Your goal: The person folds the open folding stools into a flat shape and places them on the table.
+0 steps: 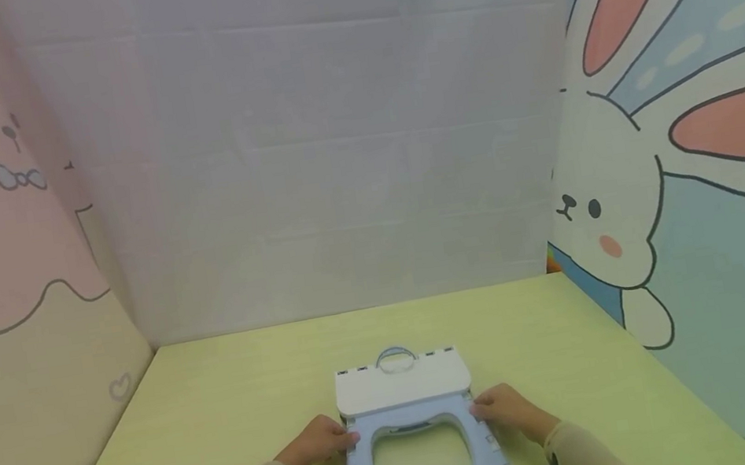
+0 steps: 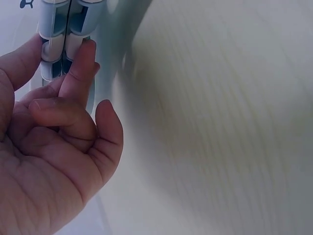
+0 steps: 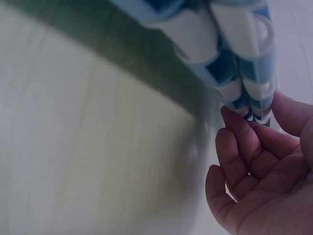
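Observation:
A folded step stool (image 1: 409, 416), light blue with a white top section (image 1: 381, 392), lies in front of me at the lower middle of the head view. A large rounded opening pierces its blue panel, and a small carry handle (image 1: 395, 350) sticks out at its far end. My left hand (image 1: 318, 442) pinches the stool's left edge between thumb and fingers; the left wrist view shows blue and white hinge pieces (image 2: 55, 20) there. On the opposite edge my right hand (image 1: 514, 409) pinches in the same way, beside the hinge joints (image 3: 257, 63). The stool's near end is cut off.
The stool is over a pale yellow table (image 1: 244, 385). A white sheet (image 1: 336, 174) hangs behind the table. Walls with cartoon drawings stand on both sides, a white rabbit (image 1: 612, 207) on the right and a pink animal (image 1: 1, 237) on the left.

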Tool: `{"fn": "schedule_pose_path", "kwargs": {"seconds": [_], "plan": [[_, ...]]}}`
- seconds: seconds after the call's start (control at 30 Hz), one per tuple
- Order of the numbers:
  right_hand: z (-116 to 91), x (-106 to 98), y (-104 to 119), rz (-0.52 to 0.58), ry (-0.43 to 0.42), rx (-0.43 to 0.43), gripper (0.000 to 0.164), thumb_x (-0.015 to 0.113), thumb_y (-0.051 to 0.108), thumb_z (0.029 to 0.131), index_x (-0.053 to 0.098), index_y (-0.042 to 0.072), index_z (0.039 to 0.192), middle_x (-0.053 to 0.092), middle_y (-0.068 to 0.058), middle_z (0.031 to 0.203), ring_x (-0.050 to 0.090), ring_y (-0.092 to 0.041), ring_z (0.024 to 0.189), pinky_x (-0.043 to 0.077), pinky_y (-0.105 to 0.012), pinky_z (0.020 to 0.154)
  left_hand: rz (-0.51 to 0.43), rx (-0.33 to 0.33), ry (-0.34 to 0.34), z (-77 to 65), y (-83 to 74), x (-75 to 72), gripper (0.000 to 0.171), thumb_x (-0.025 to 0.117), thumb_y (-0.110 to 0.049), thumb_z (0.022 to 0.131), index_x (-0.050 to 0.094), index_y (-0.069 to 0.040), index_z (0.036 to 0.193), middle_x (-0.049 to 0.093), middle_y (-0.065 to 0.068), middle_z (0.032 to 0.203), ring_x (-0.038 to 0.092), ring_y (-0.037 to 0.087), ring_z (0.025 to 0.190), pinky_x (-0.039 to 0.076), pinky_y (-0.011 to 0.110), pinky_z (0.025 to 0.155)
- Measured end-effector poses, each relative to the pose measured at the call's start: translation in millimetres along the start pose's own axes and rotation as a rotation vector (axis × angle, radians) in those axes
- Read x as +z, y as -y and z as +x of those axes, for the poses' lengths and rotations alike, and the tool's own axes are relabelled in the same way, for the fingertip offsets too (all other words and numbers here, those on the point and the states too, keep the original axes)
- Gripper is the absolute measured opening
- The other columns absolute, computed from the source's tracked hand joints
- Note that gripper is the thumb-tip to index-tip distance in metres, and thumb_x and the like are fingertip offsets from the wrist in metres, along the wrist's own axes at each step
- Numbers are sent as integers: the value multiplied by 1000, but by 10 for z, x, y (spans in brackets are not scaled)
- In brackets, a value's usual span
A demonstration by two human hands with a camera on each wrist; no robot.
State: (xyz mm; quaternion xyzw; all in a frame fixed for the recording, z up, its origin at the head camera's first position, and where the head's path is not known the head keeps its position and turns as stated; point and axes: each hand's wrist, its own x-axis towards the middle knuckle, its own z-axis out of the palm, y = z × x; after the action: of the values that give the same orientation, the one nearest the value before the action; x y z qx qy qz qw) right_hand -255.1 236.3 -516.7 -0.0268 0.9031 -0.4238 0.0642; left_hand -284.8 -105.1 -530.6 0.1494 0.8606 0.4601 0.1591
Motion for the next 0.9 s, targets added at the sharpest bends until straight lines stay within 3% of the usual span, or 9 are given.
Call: {"fn": "schedule_pose_path", "kwargs": {"seconds": [0.2, 0.5, 0.9], "plan": [[-13, 2, -28, 10, 35, -10, 19, 63, 13, 89, 71, -3, 89, 61, -2, 74, 50, -15, 68, 43, -29, 62, 17, -9, 7, -26, 10, 14, 46, 65, -16, 90, 39, -17, 52, 31, -8, 49, 28, 8, 48, 25, 22, 47], [15, 12, -24, -24, 28, 64, 22, 61, 11, 90, 69, -6, 102, 68, -8, 91, 57, -16, 80, 50, -43, 81, 10, 8, 8, -34, 40, 36, 47, 65, -16, 90, 40, -17, 51, 30, -8, 48, 28, 8, 48, 24, 23, 47], [4, 21, -20, -10, 16, 41, 22, 64, 10, 88, 69, -6, 103, 70, -12, 95, 62, -22, 87, 49, -48, 85, 29, -28, -3, -57, 0, 41, 47, 65, -16, 90, 39, -17, 51, 30, -8, 49, 27, 8, 48, 24, 22, 47]]}}
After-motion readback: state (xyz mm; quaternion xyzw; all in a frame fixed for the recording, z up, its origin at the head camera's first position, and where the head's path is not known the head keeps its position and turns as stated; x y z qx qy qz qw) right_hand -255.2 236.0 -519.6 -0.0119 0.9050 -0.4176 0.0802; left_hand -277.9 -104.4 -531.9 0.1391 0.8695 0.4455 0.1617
